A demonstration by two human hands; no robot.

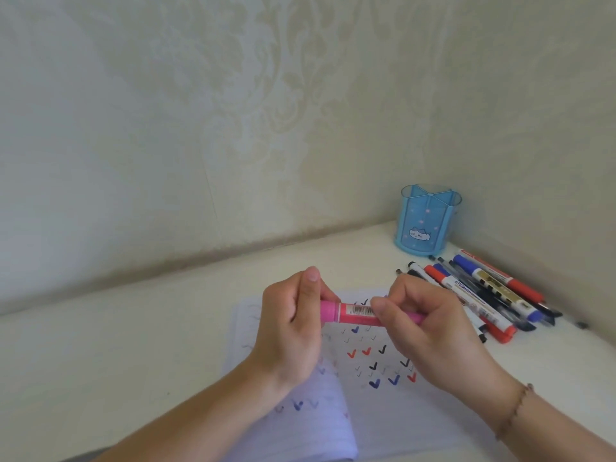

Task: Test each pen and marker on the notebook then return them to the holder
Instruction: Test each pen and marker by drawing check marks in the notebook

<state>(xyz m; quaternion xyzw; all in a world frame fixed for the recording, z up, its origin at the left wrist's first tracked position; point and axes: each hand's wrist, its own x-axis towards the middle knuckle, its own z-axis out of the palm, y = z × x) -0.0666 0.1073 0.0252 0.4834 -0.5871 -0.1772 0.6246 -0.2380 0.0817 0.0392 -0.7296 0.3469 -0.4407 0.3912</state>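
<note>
Left hand: the left hand (293, 328) is curled round the capped end of a pink marker (360, 314), thumb pointing up toward the wall and fingers wrapped behind the cap.
Right hand: the right hand (423, 318) grips the other end of the same marker — thumb on the near side by the barcode label, fingers folded over the barrel. A thin bracelet (515, 410) sits on that wrist.
Pink marker: held level between the two hands, lifted above the notebook, its wide pink cap pointing left. Whether the cap is fully seated, I cannot tell.
Notebook: an open lined notebook (393, 418) lies on the desk toward the near edge, under both hands. Its pages carry rows of small tick marks in red, blue and black, with fainter ones between them.
Loose pens and markers: a pile of pens and markers (480, 291) lies on the desk to the right of the notebook, near the right-hand wall, the barrels side by side and running slantwise — red, blue and black caps show among them.
Holder: a blue see-through pen holder (428, 221) stands upright in the far right corner of the desk, just beyond the pile. It is split into compartments and has a small cartoon face on its front.
Desk: a pale desk (133, 355) set into a corner of patterned cream wallpaper (233, 111).
</note>
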